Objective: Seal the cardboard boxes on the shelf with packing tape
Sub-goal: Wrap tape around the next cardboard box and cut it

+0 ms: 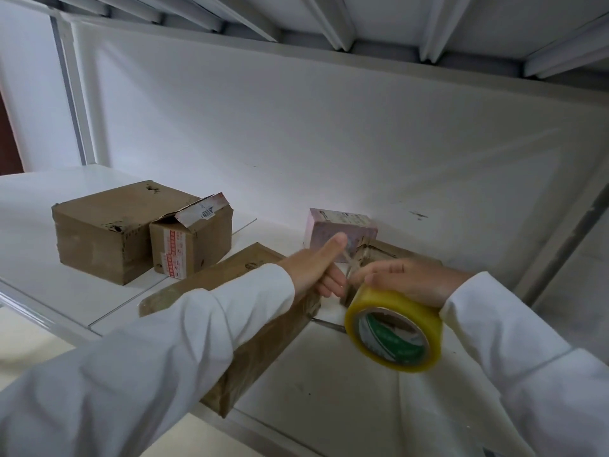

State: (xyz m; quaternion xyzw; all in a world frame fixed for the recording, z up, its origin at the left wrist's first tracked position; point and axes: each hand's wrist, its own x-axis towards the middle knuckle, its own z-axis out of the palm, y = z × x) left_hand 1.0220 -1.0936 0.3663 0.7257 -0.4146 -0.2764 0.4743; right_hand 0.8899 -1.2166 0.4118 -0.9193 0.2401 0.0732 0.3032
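Between the two hands, a short strip of clear tape (346, 258) runs taut: the left hand (318, 263) pinches its free end, thumb stretched up and the other fingers curled beneath. The right hand (408, 280) grips the yellowish roll of clear packing tape with a green-printed core (393, 328), fingers bent over the top of the roll, whose open side faces the near edge. Both arms wear long white sleeves (164, 344) that reach in from the near side.

Beneath the left forearm lies a long, flat brown cardboard box (260, 328), stretching from the near edge toward the hands. Behind the right hand sits another brown cardboard box with shiny tape on its top (379, 250), mostly hidden by the hands; whether the strip touches it I cannot tell. Just beyond it, against the far wall, stands a small pink rectangular box (339, 225).

Well to the left stand two more: a large plain brown cardboard carton (105, 232), and touching its right side a smaller brown cardboard box with red-and-white labelled tape and one flap raised (194, 239). All rest on the white shelf board (329, 390), under the white ribbed underside of the shelf above (362, 21).
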